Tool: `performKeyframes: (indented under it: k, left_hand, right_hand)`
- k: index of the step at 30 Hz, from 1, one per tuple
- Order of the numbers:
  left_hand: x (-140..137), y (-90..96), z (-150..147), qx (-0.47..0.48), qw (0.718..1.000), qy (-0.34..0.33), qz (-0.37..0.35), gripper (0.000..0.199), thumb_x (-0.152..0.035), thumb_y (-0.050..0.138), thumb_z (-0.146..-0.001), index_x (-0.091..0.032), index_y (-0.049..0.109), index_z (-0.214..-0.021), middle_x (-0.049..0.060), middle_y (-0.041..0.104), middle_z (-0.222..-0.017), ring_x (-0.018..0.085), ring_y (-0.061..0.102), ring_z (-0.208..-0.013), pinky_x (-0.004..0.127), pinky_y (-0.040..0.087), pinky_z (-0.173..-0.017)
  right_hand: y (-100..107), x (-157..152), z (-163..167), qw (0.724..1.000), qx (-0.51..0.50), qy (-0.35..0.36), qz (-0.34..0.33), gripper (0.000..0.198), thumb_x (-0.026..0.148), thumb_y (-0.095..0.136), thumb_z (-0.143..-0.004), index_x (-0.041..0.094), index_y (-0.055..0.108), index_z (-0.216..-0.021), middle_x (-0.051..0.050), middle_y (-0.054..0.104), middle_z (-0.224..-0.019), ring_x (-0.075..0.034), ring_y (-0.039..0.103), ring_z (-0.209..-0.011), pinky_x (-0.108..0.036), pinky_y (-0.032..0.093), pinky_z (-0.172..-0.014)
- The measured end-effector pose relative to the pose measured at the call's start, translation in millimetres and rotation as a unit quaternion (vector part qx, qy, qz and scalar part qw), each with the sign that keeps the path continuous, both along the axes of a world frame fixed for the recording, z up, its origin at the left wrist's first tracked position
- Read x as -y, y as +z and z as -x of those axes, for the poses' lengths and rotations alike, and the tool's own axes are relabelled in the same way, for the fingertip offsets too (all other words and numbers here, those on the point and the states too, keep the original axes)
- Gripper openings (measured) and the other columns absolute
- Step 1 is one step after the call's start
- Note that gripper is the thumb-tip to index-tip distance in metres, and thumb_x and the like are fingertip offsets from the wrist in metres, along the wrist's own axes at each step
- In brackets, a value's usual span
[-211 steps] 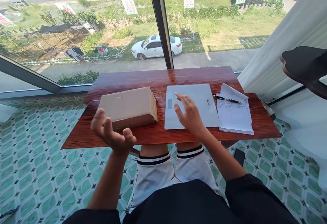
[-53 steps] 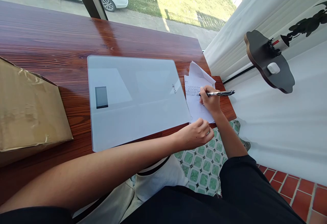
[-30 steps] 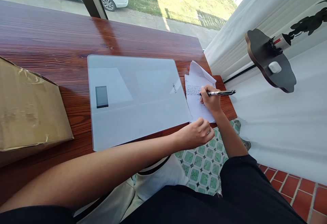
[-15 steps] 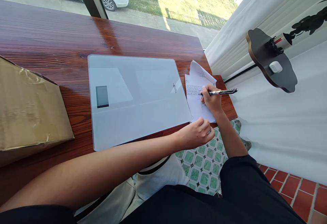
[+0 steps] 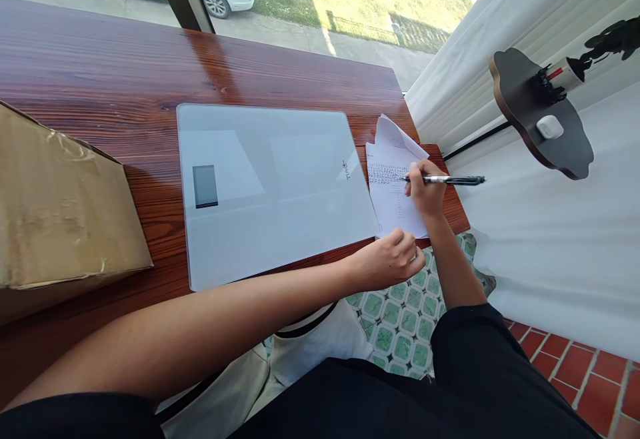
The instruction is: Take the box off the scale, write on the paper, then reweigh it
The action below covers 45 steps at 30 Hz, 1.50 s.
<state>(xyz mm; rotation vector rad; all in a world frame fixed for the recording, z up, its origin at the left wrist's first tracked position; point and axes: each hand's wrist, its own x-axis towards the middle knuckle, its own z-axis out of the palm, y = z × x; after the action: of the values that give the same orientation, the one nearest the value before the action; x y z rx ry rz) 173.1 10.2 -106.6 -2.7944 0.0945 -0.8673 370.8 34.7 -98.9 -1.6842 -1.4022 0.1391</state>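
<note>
My right hand (image 5: pixel 425 189) is closed around a black-and-clear pen (image 5: pixel 457 180), its tip near the handwritten lines on a white sheet of paper (image 5: pixel 393 205). The pen lies almost level, its back end pointing right. Another sheet's corner is folded up at the paper's far side. My left hand (image 5: pixel 387 259) rests by the near table edge, just below the paper's bottom, fingers curled in. Whatever those fingers may grip is hidden. Left of the paper lies a large pale glossy board (image 5: pixel 280 192) with a small grey rectangle (image 5: pixel 205 186) on it.
The brown wooden table (image 5: pixel 140 59) runs along a window. A cardboard box (image 5: pixel 65 205) stands at the left. To the right, a dark wavy shelf (image 5: pixel 535 99) holds a potted plant and a small white case (image 5: pixel 550 127) before white curtains (image 5: pixel 540 245).
My right hand has shifted slightly right and up over the paper, and the pen's back end has swung lower. My left hand keeps its place. The whole view has moved a little.
</note>
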Motion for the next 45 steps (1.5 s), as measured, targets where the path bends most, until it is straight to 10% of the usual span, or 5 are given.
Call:
performKeyframes:
  k: [9,18,29,45]
  left_hand:
    - [1,-2.6,-1,0.014,1.000,0.006,-0.004,0.024,-0.016,0.046,-0.095,-0.013,0.064,-0.110,0.011,0.071,-0.092,0.021,0.061,-0.084,0.036,0.033,-0.073]
    - [-1,0.1,1,-0.012,1.000,-0.002,-0.006,0.028,-0.018,0.044,-0.096,-0.013,0.063,-0.116,0.013,0.073,-0.100,0.021,0.062,-0.090,0.036,0.036,-0.074]
    - [-2,3.0,2,-0.014,1.000,-0.010,0.003,0.027,-0.018,0.048,-0.094,-0.011,0.064,-0.115,0.014,0.071,-0.099,0.023,0.059,-0.094,0.035,0.035,-0.076]
    - [-2,5.0,3,-0.058,0.998,-0.025,0.007,0.030,-0.023,0.048,-0.096,-0.011,0.061,-0.120,0.017,0.070,-0.107,0.024,0.059,-0.098,0.035,0.038,-0.076]
  right_hand:
    - [15,0,-30,0.939,0.142,-0.268,-0.163,0.032,0.044,0.055,-0.098,0.019,0.053,-0.078,0.000,0.058,-0.061,-0.015,0.058,-0.056,-0.033,0.051,-0.068]
    - [5,2,-35,0.972,0.109,-0.203,-0.042,0.026,0.016,0.068,-0.080,0.014,0.073,-0.105,-0.003,0.071,-0.079,-0.015,0.066,-0.068,-0.030,0.056,-0.069]
    - [-4,-3,-45,0.972,0.093,-0.208,0.064,0.036,0.018,0.044,-0.090,0.015,0.076,-0.106,-0.008,0.075,-0.094,-0.021,0.068,-0.085,-0.037,0.052,-0.086]
    - [-8,-5,-42,0.970,0.124,-0.207,0.021,0.034,0.026,0.035,-0.087,0.018,0.068,-0.086,-0.007,0.071,-0.084,-0.022,0.060,-0.075,-0.034,0.041,-0.075]
